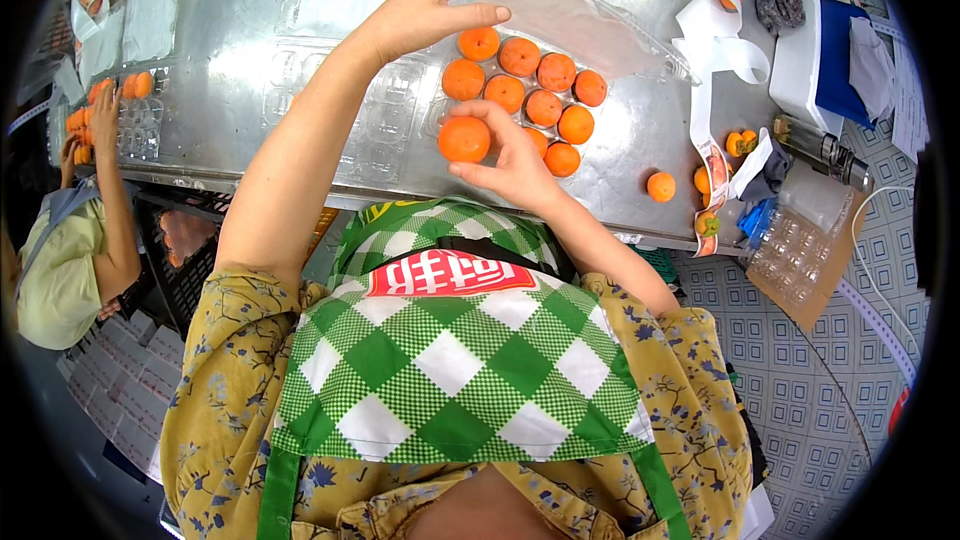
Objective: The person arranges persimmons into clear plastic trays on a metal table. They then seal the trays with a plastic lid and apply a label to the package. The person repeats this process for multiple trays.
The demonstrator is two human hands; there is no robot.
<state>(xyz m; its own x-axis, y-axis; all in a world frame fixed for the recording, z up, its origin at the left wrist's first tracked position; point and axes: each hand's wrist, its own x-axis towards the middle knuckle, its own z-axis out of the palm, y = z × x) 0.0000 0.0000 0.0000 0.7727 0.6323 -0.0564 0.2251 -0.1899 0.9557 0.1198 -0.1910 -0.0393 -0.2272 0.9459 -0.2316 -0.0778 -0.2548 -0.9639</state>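
A clear plastic tray (610,120) in front of me holds several orange persimmons (517,58) in rows. Its raised transparent lid (610,15) extends behind the fruit. Above the tray, my left hand (450,2) has its fingers and thumb apart at the lid's left side; whether it touches the plastic is unclear. At the tray's front left corner, my right hand (505,155) curls round a persimmon (463,140), index finger over it and thumb below. A loose persimmon (660,187) lies on the steel table (230,120) to the right.
At left, a co-worker (65,260) handles fruit in another tray (145,130), beside a black crate (170,230). Empty clear trays (390,110) lie left of mine. On the right are a white ribbon (705,110), a foam box (795,80) and stacked trays on cardboard (800,260).
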